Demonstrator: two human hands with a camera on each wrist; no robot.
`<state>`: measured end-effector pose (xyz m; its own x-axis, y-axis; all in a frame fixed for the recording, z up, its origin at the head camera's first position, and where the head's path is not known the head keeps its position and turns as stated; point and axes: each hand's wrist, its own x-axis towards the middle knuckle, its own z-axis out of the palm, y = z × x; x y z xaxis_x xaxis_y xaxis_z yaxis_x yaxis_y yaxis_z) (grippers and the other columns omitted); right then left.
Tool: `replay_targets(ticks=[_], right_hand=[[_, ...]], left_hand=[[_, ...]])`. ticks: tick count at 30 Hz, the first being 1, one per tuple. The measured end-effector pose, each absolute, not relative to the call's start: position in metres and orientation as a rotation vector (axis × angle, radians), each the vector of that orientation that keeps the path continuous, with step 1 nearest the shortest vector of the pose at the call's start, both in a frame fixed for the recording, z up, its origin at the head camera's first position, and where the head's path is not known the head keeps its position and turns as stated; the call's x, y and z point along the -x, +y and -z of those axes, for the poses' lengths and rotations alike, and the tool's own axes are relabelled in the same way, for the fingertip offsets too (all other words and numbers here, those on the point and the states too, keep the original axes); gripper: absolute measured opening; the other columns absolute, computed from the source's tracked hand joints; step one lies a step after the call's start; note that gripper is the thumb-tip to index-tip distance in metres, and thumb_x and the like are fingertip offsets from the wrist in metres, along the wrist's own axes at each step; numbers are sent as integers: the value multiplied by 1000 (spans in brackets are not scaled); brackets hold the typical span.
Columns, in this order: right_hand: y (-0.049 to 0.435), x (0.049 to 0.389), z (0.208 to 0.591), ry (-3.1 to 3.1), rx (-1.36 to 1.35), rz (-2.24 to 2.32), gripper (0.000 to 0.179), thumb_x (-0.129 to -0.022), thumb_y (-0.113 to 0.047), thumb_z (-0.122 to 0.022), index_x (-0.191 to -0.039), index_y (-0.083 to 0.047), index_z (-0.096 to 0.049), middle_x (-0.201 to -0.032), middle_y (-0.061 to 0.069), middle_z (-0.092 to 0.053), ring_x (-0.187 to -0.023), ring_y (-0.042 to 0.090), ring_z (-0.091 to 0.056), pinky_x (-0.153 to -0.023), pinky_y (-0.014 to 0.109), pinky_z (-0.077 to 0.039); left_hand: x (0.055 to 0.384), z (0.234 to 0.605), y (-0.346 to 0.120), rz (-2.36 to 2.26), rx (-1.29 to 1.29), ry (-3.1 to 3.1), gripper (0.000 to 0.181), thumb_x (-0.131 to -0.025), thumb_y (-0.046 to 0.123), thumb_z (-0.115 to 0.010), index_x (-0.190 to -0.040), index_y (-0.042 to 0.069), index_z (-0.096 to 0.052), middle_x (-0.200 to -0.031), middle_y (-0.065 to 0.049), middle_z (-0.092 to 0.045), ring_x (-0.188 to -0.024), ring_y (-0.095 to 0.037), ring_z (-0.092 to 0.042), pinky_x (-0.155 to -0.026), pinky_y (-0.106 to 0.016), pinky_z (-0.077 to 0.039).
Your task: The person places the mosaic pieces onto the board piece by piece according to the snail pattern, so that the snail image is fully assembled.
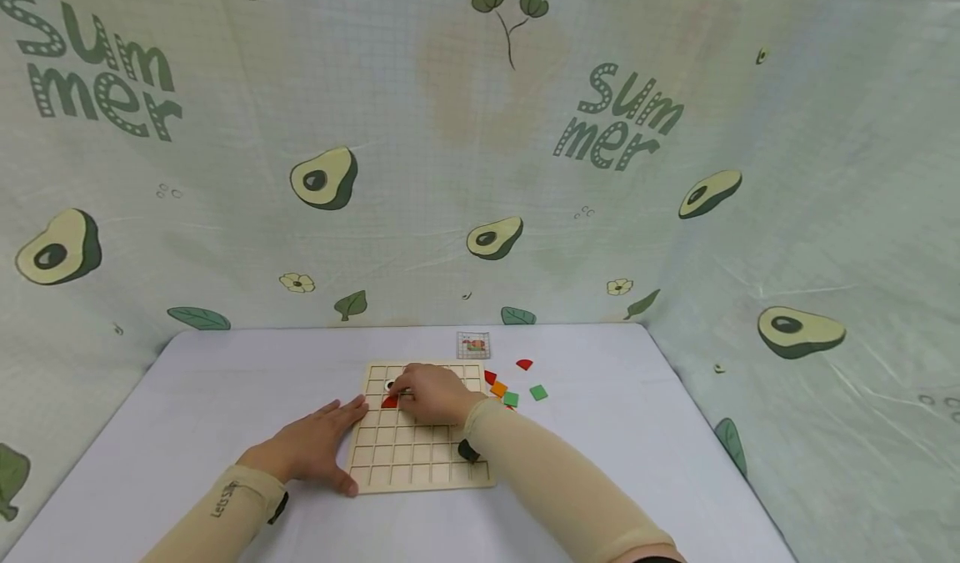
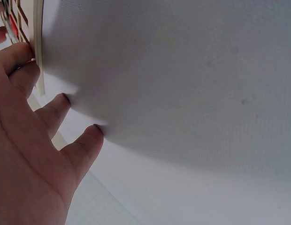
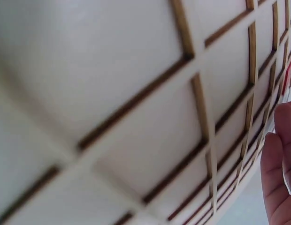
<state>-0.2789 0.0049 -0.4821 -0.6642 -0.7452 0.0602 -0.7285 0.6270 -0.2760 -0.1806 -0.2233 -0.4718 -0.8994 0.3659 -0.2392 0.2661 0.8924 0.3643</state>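
A square wooden grid board (image 1: 412,454) lies on the table, divided by raised ridges into cells. My left hand (image 1: 315,442) rests beside its left edge, fingers spread and fingertips at the rim; the left wrist view shows the hand (image 2: 33,136) holding nothing. My right hand (image 1: 435,394) reaches over the upper part of the board, thumb and fingers bent down at a red piece (image 1: 390,401) with a curved edge. Just above that lies a white piece (image 1: 389,385) with a black dot. I cannot tell whether the right fingers pinch the red piece.
Right of the board lie loose flat pieces: an orange square (image 1: 498,389), green squares (image 1: 538,392) and red quarter-round pieces (image 1: 524,364). A small picture card (image 1: 473,345) with a grid lies behind the board. Patterned cloth (image 1: 405,279) hangs behind the white table (image 1: 600,463).
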Motion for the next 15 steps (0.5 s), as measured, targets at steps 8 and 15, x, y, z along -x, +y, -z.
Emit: replay_targets(ticks=[8, 15], right_hand=[[61, 285, 463, 2811, 1167, 439, 24, -92, -19, -68, -114, -21, -76, -107, -10, -65, -77, 4, -55, -68, 21, -49], [141, 294, 458, 2884, 870, 411, 25, -90, -18, -73, -115, -16, -75, -105, -3, -66, -83, 11, -55, -77, 28, -53]], left_hand=[[181, 472, -223, -461, -445, 2758, 124, -53, 60, -91, -152, 5, -41, -161, -9, -30, -142, -46, -28, -109, -64, -30], [182, 473, -224, -468, -450, 2755, 124, -52, 60, -91, -151, 5, -41, -161, -9, -31, -142, -46, -28, -109, -64, -31]])
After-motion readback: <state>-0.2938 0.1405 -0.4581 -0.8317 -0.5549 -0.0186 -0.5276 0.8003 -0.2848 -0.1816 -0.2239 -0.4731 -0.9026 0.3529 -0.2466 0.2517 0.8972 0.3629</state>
